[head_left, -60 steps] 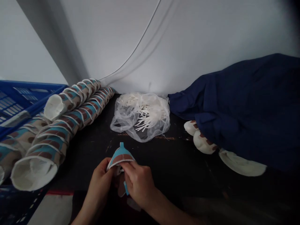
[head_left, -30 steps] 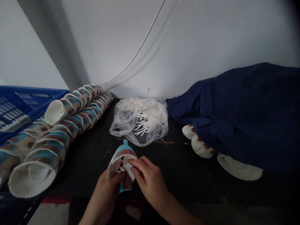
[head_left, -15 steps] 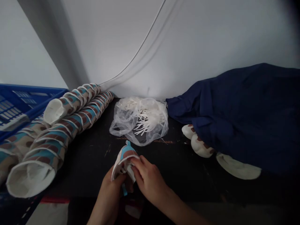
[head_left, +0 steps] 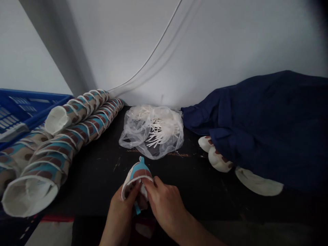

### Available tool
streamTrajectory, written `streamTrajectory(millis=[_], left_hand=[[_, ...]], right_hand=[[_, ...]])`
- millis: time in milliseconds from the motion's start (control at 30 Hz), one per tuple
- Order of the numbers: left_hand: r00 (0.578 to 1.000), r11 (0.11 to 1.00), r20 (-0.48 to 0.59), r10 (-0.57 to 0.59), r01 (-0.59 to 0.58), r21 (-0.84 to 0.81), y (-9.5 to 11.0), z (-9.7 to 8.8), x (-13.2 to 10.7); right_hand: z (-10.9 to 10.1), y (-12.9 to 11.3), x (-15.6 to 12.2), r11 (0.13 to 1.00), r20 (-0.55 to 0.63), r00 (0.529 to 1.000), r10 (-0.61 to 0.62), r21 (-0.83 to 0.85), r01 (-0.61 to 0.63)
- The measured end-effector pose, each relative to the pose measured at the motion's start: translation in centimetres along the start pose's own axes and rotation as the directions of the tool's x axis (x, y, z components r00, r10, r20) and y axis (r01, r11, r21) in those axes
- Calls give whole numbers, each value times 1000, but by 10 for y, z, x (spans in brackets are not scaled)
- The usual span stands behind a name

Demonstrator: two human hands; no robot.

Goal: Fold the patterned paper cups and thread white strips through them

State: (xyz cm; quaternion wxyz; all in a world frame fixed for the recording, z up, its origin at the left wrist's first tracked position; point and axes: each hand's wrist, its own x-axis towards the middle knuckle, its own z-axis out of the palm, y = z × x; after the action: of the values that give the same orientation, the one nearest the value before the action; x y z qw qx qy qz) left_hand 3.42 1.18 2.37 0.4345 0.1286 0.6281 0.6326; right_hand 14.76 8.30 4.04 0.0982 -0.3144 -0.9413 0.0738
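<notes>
A small paper cone point(head_left: 137, 173), printed blue and brown with a white rim, is held low at the centre over the dark table point(head_left: 102, 171). My left hand point(head_left: 121, 212) grips it from below and the left, fingers curled on the rim. From the right, my right hand point(head_left: 164, 201) pinches the cone's opening, fingertips pressed into the white inside. A small blue tab sticks down between the two hands.
Long stacks of nested paper cones point(head_left: 64, 136) lie on the left beside a blue crate point(head_left: 23, 109). A clear bag of white sticks point(head_left: 153, 131) lies just beyond the hands. At the right, a dark blue cloth point(head_left: 269, 126) covers white cones point(head_left: 220, 160).
The cone has been turned and squeezed between my hands, its opening narrower than a second ago. Both hands stay on it and have shifted slightly right.
</notes>
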Motion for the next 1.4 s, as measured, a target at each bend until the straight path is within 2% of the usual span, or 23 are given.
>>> streamTrajectory(millis=[133, 233, 367, 500, 800, 1000, 1167, 1400], left_hand=[[1000, 1000, -21, -8, 7, -24, 1, 0, 0], [999, 1000, -34, -10, 9, -28, 1, -1, 4], [999, 999, -43, 1, -3, -34, -1, -4, 6], [998, 999, -61, -8, 6, -35, -2, -4, 6], [998, 1000, -62, 4, -4, -4, -2, -5, 8], [999, 999, -10, 36, -36, -21, -1, -3, 3], [999, 999, -36, 9, -10, -44, -1, -4, 3], [993, 998, -119, -11, 4, -55, 2, 2, 5]], right_hand=[[4, -1, 3, 1000, -30, 1000, 9, 1, -9], [9, -1, 6, 989, -77, 997, 18, 148, -7], [15, -1, 9, 923, -162, 986, 42, 385, 25], [17, -3, 9, 863, -210, 976, 64, 503, 52], [16, -10, 9, 828, -218, 974, 57, 556, 76], [17, -3, 12, 805, -172, 979, 111, 593, 13], [11, -2, 14, 804, -141, 987, 75, 594, 24], [10, -10, 2, 807, -208, 977, 53, 585, 81]])
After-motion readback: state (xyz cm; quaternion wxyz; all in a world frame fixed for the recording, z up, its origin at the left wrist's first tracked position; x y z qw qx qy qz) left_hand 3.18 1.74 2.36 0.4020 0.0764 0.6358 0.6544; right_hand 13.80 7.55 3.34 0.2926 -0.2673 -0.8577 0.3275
